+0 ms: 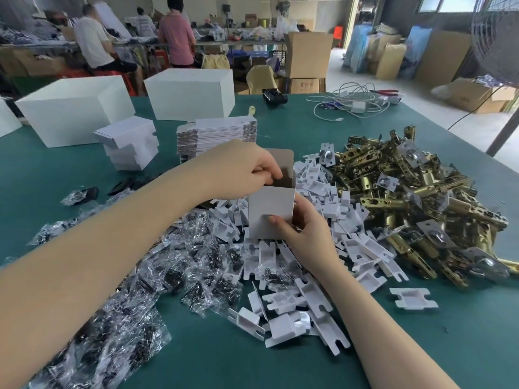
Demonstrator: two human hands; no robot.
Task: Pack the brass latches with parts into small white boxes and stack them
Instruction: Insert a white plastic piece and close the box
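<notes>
A small white box (270, 211) stands upright over the parts, its top flap open. My left hand (247, 167) curls its fingers over the box's open top edge. My right hand (300, 231) grips the box's lower right side, thumb pressed on the front face. A heap of brass latches (415, 200) lies to the right. White plastic parts (306, 299) are spread in the middle, and clear bags of dark screws (146, 276) lie to the left. What is inside the box is hidden.
A stack of flat unfolded boxes (216, 137) and a pile of packed small boxes (129, 146) sit behind on the green table (463, 332). Two large white cartons (75, 108) stand at the back left. Cables (354, 103) lie far right. People work at a distant bench.
</notes>
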